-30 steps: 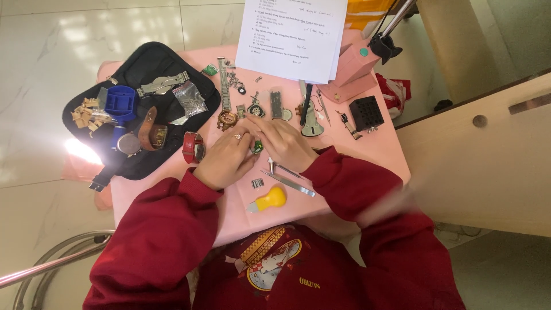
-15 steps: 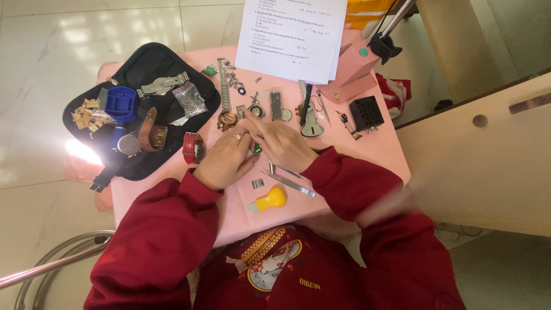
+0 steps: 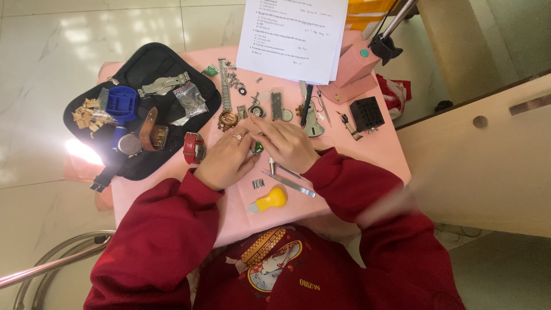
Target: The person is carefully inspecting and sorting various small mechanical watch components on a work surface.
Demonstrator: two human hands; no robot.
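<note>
Holding a small green-faced watch part (image 3: 257, 147) between them, both hands meet near the middle of the pink table (image 3: 379, 150).

- Left hand (image 3: 225, 161): fingers curled, pinching the green piece from its left side; a ring shows on one finger.
- Right hand (image 3: 288, 143): fingers bent over the same piece from the right, grasping it; whether a tool sits under the fingertips is hidden.
- Toward the near edge: metal tweezers (image 3: 288, 180), a yellow-handled tool (image 3: 268, 201), small metal links (image 3: 258, 183).
- Toward the far edge: metal bracelet strip (image 3: 224, 86), loose watch parts, printed paper sheet (image 3: 293, 34), black block holder (image 3: 367, 113).
- Left edge: black tray (image 3: 150, 63) with a blue tool (image 3: 121, 103), brown strap (image 3: 150, 127), bagged parts; a red strap (image 3: 193, 147) just beside it.

Handling note, as judgement: keep the piece low over the table, steady it with the left pinch, and apply light pressure only, since small links scatter easily.
</note>
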